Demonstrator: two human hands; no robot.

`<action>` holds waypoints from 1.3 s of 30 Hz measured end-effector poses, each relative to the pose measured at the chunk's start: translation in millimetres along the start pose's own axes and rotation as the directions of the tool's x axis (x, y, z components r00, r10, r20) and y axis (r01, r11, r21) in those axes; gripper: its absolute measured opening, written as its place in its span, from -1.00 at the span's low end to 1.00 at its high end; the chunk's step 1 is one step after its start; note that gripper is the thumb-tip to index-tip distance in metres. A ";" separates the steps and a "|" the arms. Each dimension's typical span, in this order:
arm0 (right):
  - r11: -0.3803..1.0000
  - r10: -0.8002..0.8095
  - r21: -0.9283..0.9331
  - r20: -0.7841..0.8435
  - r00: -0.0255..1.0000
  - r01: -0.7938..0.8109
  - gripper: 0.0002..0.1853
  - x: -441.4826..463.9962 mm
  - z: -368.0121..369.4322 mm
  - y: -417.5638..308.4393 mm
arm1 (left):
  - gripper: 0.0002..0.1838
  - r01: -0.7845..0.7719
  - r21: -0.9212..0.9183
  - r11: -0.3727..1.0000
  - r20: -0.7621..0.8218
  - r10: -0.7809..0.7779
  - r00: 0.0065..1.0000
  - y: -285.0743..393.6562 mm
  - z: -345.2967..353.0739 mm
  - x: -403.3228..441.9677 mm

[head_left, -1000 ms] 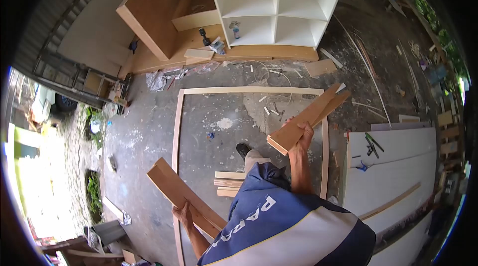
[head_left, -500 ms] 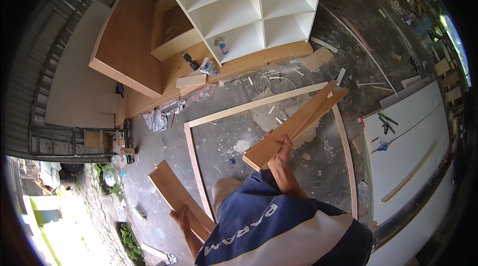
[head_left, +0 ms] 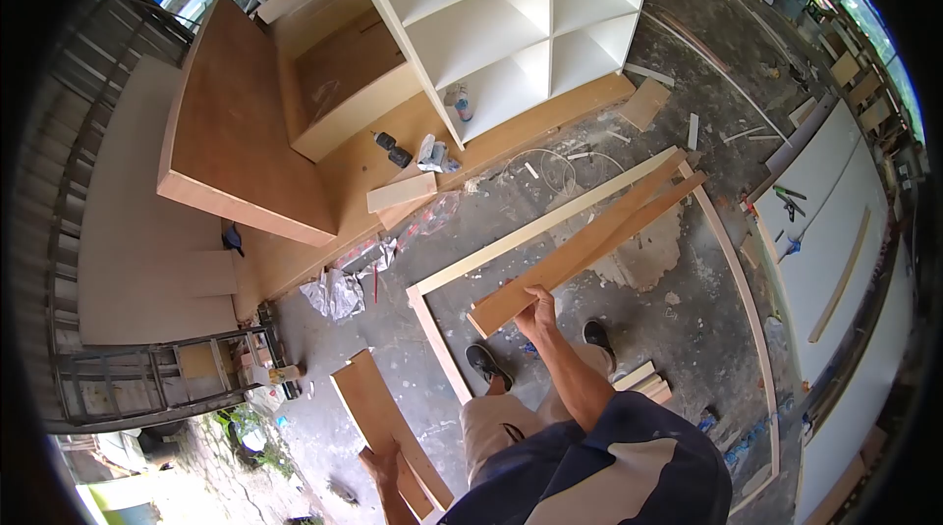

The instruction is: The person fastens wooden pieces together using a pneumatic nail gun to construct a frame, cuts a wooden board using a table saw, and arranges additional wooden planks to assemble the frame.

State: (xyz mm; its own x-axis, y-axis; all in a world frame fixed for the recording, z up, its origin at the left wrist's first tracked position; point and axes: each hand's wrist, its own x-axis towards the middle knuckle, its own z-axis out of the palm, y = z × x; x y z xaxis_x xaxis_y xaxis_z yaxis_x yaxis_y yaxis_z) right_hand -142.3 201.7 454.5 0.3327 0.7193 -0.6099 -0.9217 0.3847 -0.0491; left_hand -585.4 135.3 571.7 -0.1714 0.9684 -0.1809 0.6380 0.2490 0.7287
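Observation:
My left hand (head_left: pixel 381 466) grips a pair of wooden boards (head_left: pixel 378 407) at the lower left, its thumb across their face. Fingers of my right hand (head_left: pixel 535 311) are wrapped round another set of long wooden boards (head_left: pixel 599 235), which point up to the right above the floor. Below them lies a rectangular frame of thin wooden strips (head_left: pixel 550 221) on the concrete. My shoes are on the floor inside the frame, and a small stack of short wood pieces (head_left: pixel 643 385) rests beside my right leg.
Ahead stand a white shelf unit (head_left: pixel 476 29) and a brown wooden cabinet (head_left: pixel 246 122). A black drill (head_left: pixel 393 149) lies on the wooden base. White panels (head_left: pixel 835 221) with clamps are on the right. Crumpled plastic (head_left: pixel 336 294) and a wire loop (head_left: pixel 560 174) lie on the floor.
The view has turned and shifted left, bringing more of the brown cabinet and both shoes into sight. Both hands still hold their boards; the right-hand boards have shifted toward the frame's top corner.

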 end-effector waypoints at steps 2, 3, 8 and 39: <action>1.000 0.006 -0.030 -0.025 1.000 -0.006 -0.56 40.3 -31.7 40.5 | -0.74 0.093 0.077 0.993 0.037 -0.096 0.995 -10.0 -9.2 22.0; 0.999 -0.004 -0.039 -0.049 0.999 0.002 -0.53 61.6 -47.4 58.4 | -0.74 0.156 0.145 0.977 0.063 -0.167 0.984 -20.1 -9.6 35.8; 0.996 0.009 -0.086 -0.131 0.991 -0.021 -0.65 153.6 -114.4 131.6 | -0.69 0.244 0.208 0.947 0.124 -0.273 0.954 -69.4 7.7 63.7; 0.527 -0.461 -0.811 -0.524 0.716 -0.254 -0.14 382.0 -309.1 311.2 | -0.75 0.645 -0.285 0.709 0.550 -0.430 0.715 -420.0 318.1 237.4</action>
State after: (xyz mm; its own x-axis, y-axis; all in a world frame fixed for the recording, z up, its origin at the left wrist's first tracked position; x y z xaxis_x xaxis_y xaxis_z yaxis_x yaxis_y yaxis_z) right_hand -363.6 417.5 -38.3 0.5589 0.0343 -0.8285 -0.7321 -0.4488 -0.5124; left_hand -655.2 263.6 12.6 0.0161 0.5909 -0.8066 0.1277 0.7989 0.5878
